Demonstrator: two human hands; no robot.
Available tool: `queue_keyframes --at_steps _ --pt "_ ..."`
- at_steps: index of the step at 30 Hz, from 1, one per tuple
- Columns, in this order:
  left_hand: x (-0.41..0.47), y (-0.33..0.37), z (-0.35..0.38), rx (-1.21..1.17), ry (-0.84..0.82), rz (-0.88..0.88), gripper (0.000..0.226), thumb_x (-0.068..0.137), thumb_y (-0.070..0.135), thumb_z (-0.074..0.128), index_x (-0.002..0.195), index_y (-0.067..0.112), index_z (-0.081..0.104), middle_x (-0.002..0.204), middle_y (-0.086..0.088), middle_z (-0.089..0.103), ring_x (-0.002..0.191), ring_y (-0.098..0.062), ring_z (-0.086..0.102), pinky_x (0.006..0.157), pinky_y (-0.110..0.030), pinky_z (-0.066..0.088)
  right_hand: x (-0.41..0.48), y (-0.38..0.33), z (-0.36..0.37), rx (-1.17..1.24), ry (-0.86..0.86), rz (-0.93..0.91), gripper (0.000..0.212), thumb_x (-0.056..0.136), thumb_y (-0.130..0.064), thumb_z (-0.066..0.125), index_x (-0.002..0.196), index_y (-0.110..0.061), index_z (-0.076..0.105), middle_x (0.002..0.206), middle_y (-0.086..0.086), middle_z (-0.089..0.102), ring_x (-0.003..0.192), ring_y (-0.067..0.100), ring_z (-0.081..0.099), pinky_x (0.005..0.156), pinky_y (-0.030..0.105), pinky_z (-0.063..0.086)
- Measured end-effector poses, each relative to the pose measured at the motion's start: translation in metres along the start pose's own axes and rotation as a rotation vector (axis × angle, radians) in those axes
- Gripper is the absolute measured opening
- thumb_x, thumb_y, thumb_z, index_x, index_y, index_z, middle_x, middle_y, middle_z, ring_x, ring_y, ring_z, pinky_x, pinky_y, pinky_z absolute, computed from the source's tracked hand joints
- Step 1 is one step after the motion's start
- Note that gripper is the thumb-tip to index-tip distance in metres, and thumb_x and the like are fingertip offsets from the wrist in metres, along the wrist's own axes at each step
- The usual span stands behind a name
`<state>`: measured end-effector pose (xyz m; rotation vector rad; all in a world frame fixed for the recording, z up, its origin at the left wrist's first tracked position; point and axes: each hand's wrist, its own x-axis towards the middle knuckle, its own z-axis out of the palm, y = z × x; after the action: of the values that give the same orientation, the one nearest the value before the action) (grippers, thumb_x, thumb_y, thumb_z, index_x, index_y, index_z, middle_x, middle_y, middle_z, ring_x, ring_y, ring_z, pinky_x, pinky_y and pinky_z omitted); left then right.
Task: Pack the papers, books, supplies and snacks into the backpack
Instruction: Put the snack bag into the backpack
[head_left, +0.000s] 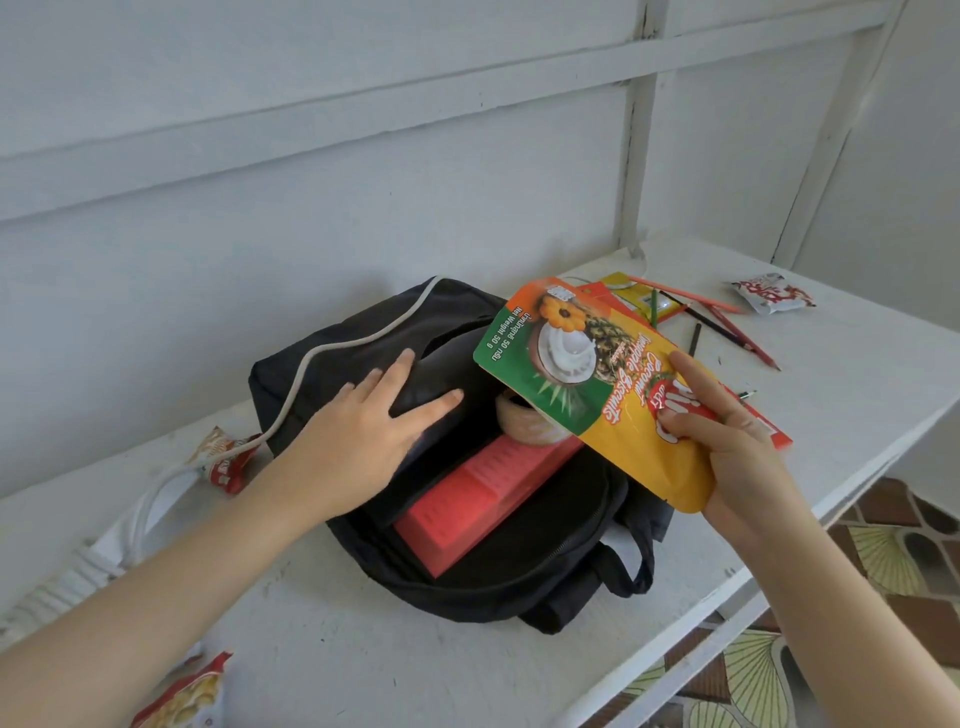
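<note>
A black backpack (524, 577) lies open on the white table (857, 395). Inside it I see a red book (488, 493) and a roll of tape (524, 423). My left hand (363, 431) presses flat on the backpack's upper flap, fingers straight, holding it back. My right hand (727, 431) grips a yellow and green biscuit packet (587, 384) by its lower end, tilted over the backpack's opening. A thin red item is held behind the packet, its edge showing at the right.
Coloured pencils (727, 322) and a yellow pack (636, 299) lie at the back right, a small snack bag (774, 293) beyond them. Red snack bags (228, 457) sit at the left and bottom left. A white cable (156, 499) runs over the backpack's left side. The table edge is at the right.
</note>
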<state>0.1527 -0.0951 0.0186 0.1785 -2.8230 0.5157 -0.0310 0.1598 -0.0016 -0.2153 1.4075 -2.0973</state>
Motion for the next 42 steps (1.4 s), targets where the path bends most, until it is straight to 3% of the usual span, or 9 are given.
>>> queue_keyframes --at_steps 2,5,9,12,21,26,33,38,42 --pt "-0.003 0.0 -0.004 -0.038 -0.117 -0.074 0.058 0.088 0.055 0.038 0.143 0.043 0.026 0.142 -0.028 0.035 0.114 -0.045 0.053 0.084 -0.052 0.05 -0.001 0.0 -0.001 -0.007 -0.003 0.003 0.048 0.084 -0.001 0.06 0.114 -0.037 0.064 0.126 0.001 0.059 0.102 0.027 0.064 0.056 0.031 0.057" --pt "-0.004 0.0 -0.001 -0.107 -0.215 -0.134 0.078 0.078 0.07 0.044 0.14 0.056 -0.001 0.145 -0.023 0.03 0.118 -0.039 0.049 0.091 -0.046 0.047 -0.005 0.0 -0.002 -0.008 -0.012 -0.011 0.049 0.083 -0.001 0.06 0.117 -0.036 0.063 0.125 -0.001 0.058 0.1 0.024 0.064 0.055 0.029 0.057" --pt "0.0 0.0 -0.011 -0.14 -0.279 -0.171 0.091 0.078 0.063 0.057 0.127 0.066 -0.02 0.104 -0.003 0.044 0.079 -0.019 0.055 0.065 -0.025 0.048 -0.011 0.002 -0.008 -0.024 -0.047 -0.021 0.052 0.079 0.0 0.061 0.118 -0.034 0.064 0.122 -0.001 0.061 0.097 0.024 0.066 0.057 0.031 0.057" --pt "0.008 0.0 -0.025 -0.237 -0.281 -0.21 0.088 0.083 0.048 0.061 0.121 0.071 -0.015 0.08 0.006 0.038 0.073 -0.014 0.047 0.062 -0.024 0.04 -0.017 -0.001 -0.014 -0.053 -0.127 -0.011 0.055 0.066 -0.003 0.066 0.113 -0.033 0.068 0.117 0.0 0.066 0.091 0.023 0.069 0.06 0.03 0.057" --pt "0.032 -0.013 -0.07 -0.216 -0.151 -0.196 0.074 0.087 0.016 0.061 0.127 0.06 0.016 0.073 0.003 0.04 0.066 -0.012 0.042 0.063 -0.027 0.033 -0.041 -0.019 -0.013 -0.295 -0.385 0.085 0.053 0.062 -0.009 0.07 0.107 -0.037 0.071 0.112 -0.003 0.069 0.097 0.026 0.068 0.071 0.033 0.058" --pt "0.041 -0.018 -0.085 -0.124 -0.148 -0.2 0.069 0.089 0.017 0.06 0.135 0.055 0.025 0.073 0.006 0.034 0.07 -0.016 0.04 0.065 -0.029 0.03 -0.042 -0.02 0.016 -0.332 -0.309 0.079 0.048 0.075 -0.002 0.069 0.11 -0.036 0.069 0.119 0.0 0.064 0.105 0.028 0.062 0.09 0.046 0.052" --pt "0.045 -0.024 -0.095 -0.071 -0.105 -0.19 0.064 0.09 0.019 0.059 0.137 0.05 0.029 0.072 0.007 0.029 0.072 -0.017 0.039 0.063 -0.029 0.026 -0.047 0.001 0.079 -0.221 -0.078 0.033 0.058 0.084 0.003 0.062 0.131 -0.03 0.054 0.122 -0.003 0.055 0.102 0.016 0.057 0.083 0.03 0.052" --pt "0.043 -0.023 -0.098 -0.05 -0.083 -0.186 0.06 0.093 0.024 0.054 0.137 0.051 0.025 0.072 0.006 0.029 0.071 -0.016 0.039 0.061 -0.029 0.026 -0.045 0.021 0.117 -0.092 0.026 0.068 0.062 0.09 0.001 0.056 0.142 -0.03 0.039 0.143 -0.004 0.042 0.127 0.022 0.045 0.102 0.041 0.045" --pt "0.044 -0.023 -0.1 -0.076 -0.087 -0.198 0.053 0.093 0.032 0.051 0.137 0.05 0.027 0.072 0.007 0.029 0.071 -0.015 0.038 0.061 -0.028 0.024 -0.035 0.024 0.141 0.013 0.042 0.177 0.065 0.091 0.001 0.056 0.145 -0.03 0.033 0.147 -0.001 0.035 0.118 0.023 0.048 0.086 0.032 0.05"
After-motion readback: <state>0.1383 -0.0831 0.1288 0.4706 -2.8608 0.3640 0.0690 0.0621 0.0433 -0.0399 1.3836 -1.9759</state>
